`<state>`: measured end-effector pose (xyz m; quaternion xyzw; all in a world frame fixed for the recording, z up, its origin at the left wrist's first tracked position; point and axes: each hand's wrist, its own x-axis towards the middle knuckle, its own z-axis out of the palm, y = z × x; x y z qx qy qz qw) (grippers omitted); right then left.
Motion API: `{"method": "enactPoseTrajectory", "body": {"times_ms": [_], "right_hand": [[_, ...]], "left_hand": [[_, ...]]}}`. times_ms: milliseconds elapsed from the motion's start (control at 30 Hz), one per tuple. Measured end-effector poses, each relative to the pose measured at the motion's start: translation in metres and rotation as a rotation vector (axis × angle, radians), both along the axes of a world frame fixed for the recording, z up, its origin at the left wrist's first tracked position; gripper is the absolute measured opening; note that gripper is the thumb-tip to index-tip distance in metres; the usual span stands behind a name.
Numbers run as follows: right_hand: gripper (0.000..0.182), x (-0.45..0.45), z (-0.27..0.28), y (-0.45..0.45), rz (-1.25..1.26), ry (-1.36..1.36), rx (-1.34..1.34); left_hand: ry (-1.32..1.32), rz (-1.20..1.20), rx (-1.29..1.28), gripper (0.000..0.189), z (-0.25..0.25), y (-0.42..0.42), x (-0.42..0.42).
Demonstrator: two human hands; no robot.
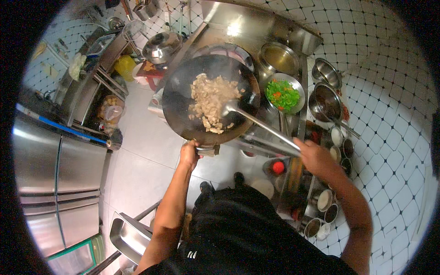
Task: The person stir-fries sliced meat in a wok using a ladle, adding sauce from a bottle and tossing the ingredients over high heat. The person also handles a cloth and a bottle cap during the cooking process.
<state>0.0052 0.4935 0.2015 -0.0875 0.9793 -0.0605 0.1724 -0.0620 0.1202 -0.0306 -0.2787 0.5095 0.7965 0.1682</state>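
My left hand (pixel 189 154) grips the loop handle of a large dark wok (pixel 175 120), with a folded cloth (pixel 209 151) at the handle. Pale brown cooked meat pieces (pixel 209 92) lie heaped inside it, and light steam hangs over them. In my right hand (pixel 314 154) is the long metal handle of a ladle (pixel 261 123). The ladle's bowl rests among the pieces at their right side. To the wok's right, a perforated metal strainer (pixel 301 87) holds chopped green vegetables (pixel 283 94) with orange bits.
A metal pot of yellowish liquid (pixel 279 59) stands behind the strainer. Steel bowls (pixel 325 101) and several seasoning containers (pixel 325 200) line the right wall. At the left are a lidded pot (pixel 162 47), a yellow bag (pixel 125 67) and a steel refrigerator (pixel 37 154). A steel pan (pixel 129 233) sits lower left.
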Motion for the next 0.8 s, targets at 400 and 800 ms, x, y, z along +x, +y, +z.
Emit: {"method": "enactPoseTrajectory", "body": {"times_ms": [400, 800], "right_hand": [[0.051, -0.033, -0.082, -0.01, -0.392, 0.005, -0.788], [0.014, -0.019, -0.096, -0.049, -0.708, -0.743, -1.468]], "left_hand": [[-0.088, 0.094, 0.254, 0.045, 0.072, 0.032, 0.028], [0.077, 0.19, -0.417, 0.034, 0.041, 0.059, 0.015]]}}
